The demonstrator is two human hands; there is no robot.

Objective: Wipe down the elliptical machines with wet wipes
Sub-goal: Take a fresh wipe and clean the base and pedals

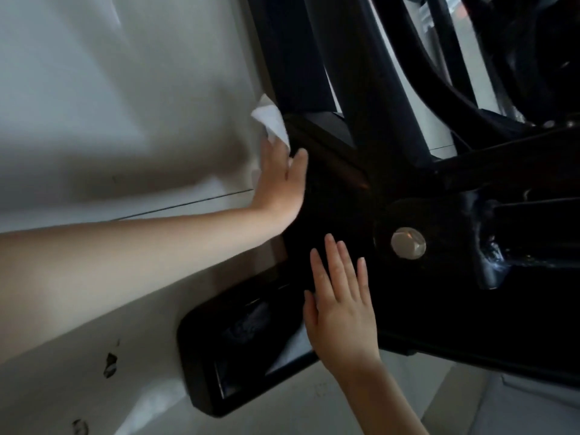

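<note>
Our left hand (279,183) and wet wipe (270,120) sit at the left edge of the elliptical panel (339,215); our right hand (342,312) lies lower on it, left of a round cap (408,243).

Bare forearms (125,262), left hand (279,186), right hand (342,312)

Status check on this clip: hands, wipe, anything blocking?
Left hand holds wet wipe against elliptical's black frame. Right hand flat on the same frame, holding nothing. Nothing in the way.

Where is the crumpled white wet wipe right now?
In the head view, left of centre, the crumpled white wet wipe is held in the left hand against the left edge of the black elliptical machine frame, above the right hand.
</note>
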